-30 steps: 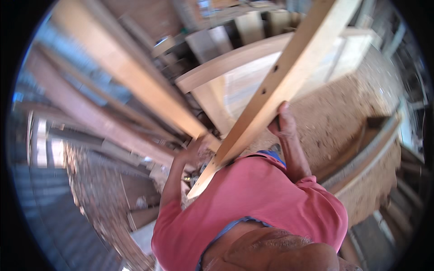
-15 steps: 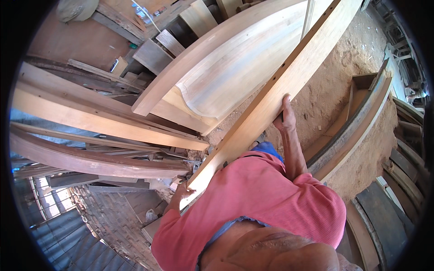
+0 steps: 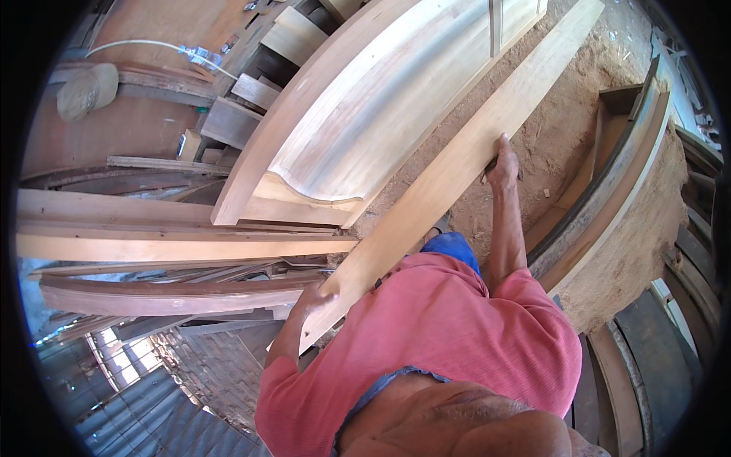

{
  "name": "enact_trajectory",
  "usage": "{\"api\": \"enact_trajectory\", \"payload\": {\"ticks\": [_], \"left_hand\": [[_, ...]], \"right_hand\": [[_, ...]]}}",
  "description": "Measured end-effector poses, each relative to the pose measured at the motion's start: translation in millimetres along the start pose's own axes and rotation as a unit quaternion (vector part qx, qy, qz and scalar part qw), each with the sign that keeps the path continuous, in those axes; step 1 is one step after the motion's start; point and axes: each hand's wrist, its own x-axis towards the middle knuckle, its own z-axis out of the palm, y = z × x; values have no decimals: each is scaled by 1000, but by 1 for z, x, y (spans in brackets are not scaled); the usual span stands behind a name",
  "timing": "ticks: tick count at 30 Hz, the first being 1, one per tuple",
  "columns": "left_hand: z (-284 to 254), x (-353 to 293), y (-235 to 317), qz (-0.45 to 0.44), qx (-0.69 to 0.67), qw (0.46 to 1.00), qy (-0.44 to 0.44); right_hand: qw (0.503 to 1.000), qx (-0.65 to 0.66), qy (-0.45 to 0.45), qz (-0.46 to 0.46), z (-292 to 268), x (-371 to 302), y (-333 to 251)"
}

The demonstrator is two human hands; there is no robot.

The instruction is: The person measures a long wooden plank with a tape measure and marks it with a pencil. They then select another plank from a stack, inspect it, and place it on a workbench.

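Note:
A long, pale wooden plank (image 3: 449,171) runs slantwise in front of me, from near my left side to the far right, its broad face turned up. My left hand (image 3: 312,299) grips its near end, fingers bent over the edge beside a small dark hole. Further along, my right hand (image 3: 502,164) clasps the right edge, thumb on top and the other fingers mostly hidden beneath. Beyond the plank lies a large wooden panel (image 3: 381,114) with a raised, curved field inside a frame.
Long timber beams (image 3: 183,246) and a reddish curved piece (image 3: 183,295) lie stacked at left. A curved wooden frame (image 3: 601,183) rests on the sawdust-covered ground (image 3: 567,114) at right, with more boards (image 3: 655,358) behind it. A bottle (image 3: 202,56) and wood offcuts lie far left.
The plank has rolled in my hands: its narrow edge with holes has turned out of sight, and the broad face shows more fully. Both hands have shifted slightly forward. The view has also turned.

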Motion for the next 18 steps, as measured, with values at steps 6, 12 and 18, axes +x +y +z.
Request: {"api": "enact_trajectory", "payload": {"ticks": [6, 12, 18], "left_hand": [[13, 98, 119, -75, -231, 944, -225], [65, 213, 231, -42, -278, 925, -256], [41, 251, 291, -34, -277, 895, -347]], "right_hand": [[999, 26, -11, -22, -48, 10, -16], [989, -143, 18, -30, -55, -63, 14], [906, -380, -162, 95, -98, -149, 70]]}}
